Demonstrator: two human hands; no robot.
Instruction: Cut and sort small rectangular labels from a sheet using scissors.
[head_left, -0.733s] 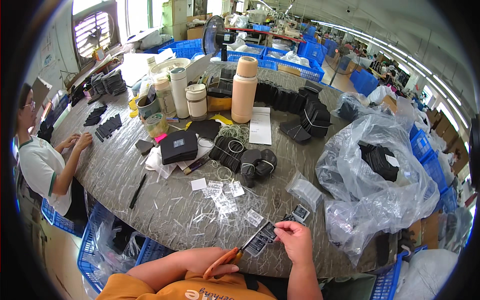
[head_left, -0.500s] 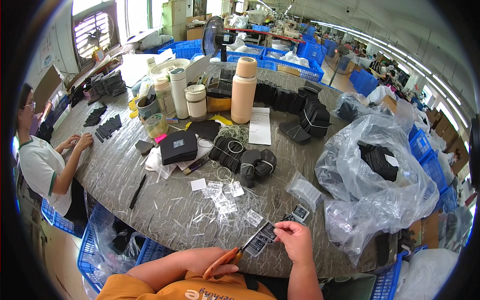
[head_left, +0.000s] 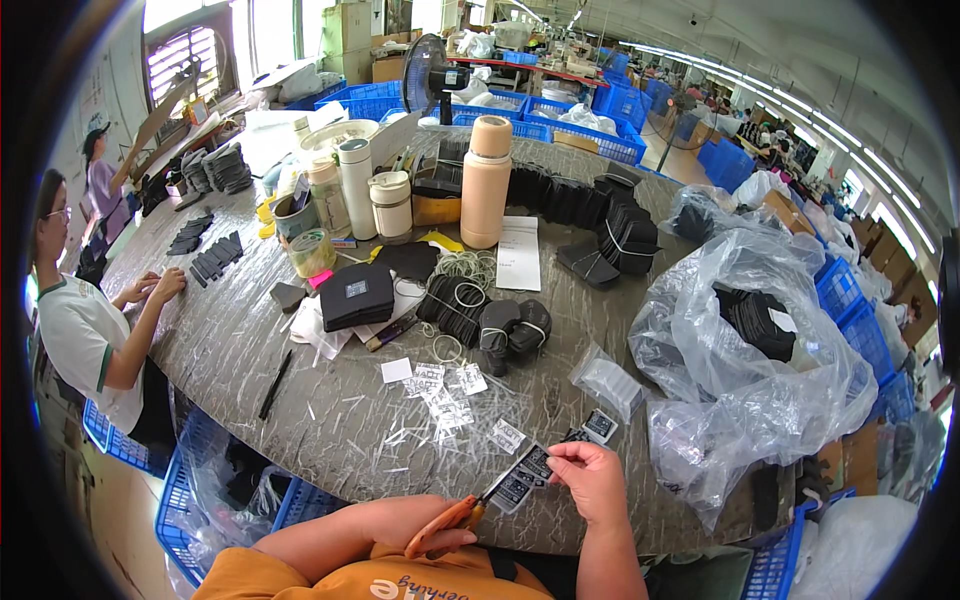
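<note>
At the front edge of the table my left hand (head_left: 415,520) is closed round a pair of orange-handled scissors (head_left: 447,523). Their blades point up and right, against a strip of black printed labels (head_left: 517,486). My right hand (head_left: 592,478) pinches the upper right end of that strip between thumb and fingers. Just beyond it lie more cut black labels (head_left: 600,425). A small white printed label (head_left: 507,435) rests past the blades, and several more white labels (head_left: 443,393) are piled among thin clear offcuts farther up.
Black pads (head_left: 357,295), banded black pieces (head_left: 455,308) and a peach flask (head_left: 487,180) stand mid-table. At right sits a large clear plastic bag (head_left: 690,350) with black pieces inside. A co-worker (head_left: 90,330) handles dark strips at left; blue crates (head_left: 180,510) stand below.
A second person in purple, with a brown board, has come into view at the far left. My hands, the scissors and the label strip look almost unmoved.
</note>
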